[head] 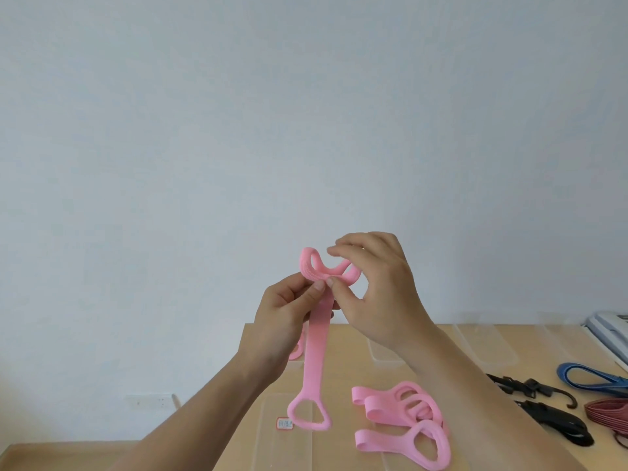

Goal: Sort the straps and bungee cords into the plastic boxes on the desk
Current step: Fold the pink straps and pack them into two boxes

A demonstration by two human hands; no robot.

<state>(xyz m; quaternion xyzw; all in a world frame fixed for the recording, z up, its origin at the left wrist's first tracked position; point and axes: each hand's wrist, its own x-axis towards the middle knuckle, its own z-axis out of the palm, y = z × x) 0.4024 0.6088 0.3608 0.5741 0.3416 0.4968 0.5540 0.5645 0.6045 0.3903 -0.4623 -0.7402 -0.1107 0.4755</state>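
I hold a pink silicone strap (317, 338) up in front of the wall, above the desk. My left hand (289, 314) pinches it near its upper end between thumb and fingers. My right hand (373, 287) pinches the same spot from the right, its fingers curled round the strap's upper loop. The strap's lower handle loop hangs free just above the desk. Folded pink straps (401, 419) lie in a pile on the desk below my right arm. Clear plastic boxes (489, 348) stand along the desk's back edge, hard to make out.
Black hooked bungee cords (543, 409) lie to the right, with a blue cord bundle (594, 377) and a dark red bundle (611, 414) beyond them. A clear lid with a red label (284, 422) lies under the hanging loop. The wooden desk (339, 375) ends at the left.
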